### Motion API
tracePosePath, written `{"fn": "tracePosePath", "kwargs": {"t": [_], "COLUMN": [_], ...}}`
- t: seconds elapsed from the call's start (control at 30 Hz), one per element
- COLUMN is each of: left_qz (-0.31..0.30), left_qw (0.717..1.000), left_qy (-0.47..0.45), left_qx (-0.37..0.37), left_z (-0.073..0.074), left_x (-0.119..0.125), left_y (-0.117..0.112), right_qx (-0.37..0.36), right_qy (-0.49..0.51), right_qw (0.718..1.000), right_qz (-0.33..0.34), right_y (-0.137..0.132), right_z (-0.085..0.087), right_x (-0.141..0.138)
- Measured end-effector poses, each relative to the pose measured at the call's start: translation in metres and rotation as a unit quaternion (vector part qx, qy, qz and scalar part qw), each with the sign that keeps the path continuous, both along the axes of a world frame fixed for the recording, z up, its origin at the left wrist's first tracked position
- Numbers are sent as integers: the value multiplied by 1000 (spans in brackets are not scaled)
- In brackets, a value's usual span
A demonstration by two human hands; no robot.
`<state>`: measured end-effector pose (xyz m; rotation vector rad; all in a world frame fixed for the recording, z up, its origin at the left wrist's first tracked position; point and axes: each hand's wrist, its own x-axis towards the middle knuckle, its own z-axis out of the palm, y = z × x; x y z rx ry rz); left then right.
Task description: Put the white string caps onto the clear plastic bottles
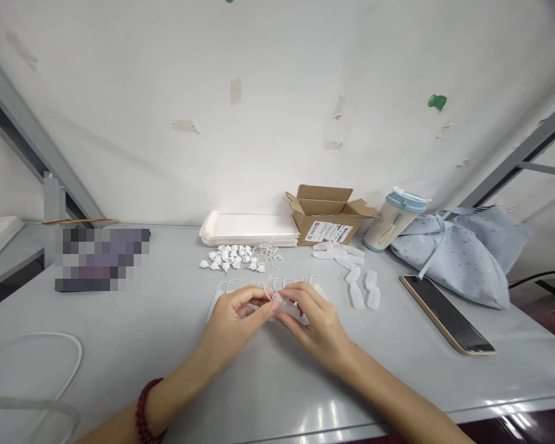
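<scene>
A plastic tube is held well in front of the cardboard box. One end is pinched by the left hand, the body is gripped by the right hand, probably for steadiness. White caps are spread left of the box, plastic pieces before it, seemingly for easy reach.

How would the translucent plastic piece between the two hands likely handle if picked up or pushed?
The translucent plastic piece is probably light, being small and held at the fingertips of the left hand and right hand. Its smooth-looking surface may make it somewhat slippery. Its rounded look suggests it could roll if pushed.
</scene>
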<state>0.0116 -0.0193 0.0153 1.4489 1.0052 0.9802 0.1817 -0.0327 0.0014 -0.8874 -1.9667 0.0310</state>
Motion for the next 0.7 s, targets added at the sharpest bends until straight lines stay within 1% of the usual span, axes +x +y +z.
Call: {"fn": "tracePosePath", "kwargs": {"t": [0.1,0.17,0.23,0.33,0.4,0.47,0.53,0.57,0.63,0.7], "left_qz": [-13,-11,-7,-11,-24,-27,9,37,76,70], "left_qw": [1000,1000,1000,999,998,995,987,977,943,902], "left_qy": [-9,-11,-14,-11,6,40,88,112,150,171], "left_qx": [-3,3,12,40,61,84,132,175,287,391], "left_z": [-3,-4,-2,3,5,4,1,-1,-4,-3], "left_x": [-1,-2,-3,-5,-5,-5,-5,-5,-5,-6], "left_y": [1,2,3,6,8,10,10,10,9,9], "right_qx": [44,54,33,-26,-50,-56,-70,-88,-136,-181], "right_qy": [-25,-27,-13,22,36,38,49,61,100,146], "right_qw": [999,998,999,999,997,997,996,994,986,973], "right_qz": [-11,-6,10,40,51,49,38,31,15,-1], "right_y": [-1,-2,-2,-2,1,3,6,6,7,8], "right_z": [-1,-1,0,2,2,1,0,0,1,1], "right_x": [0,0,1,3,5,6,6,6,4,3]}}
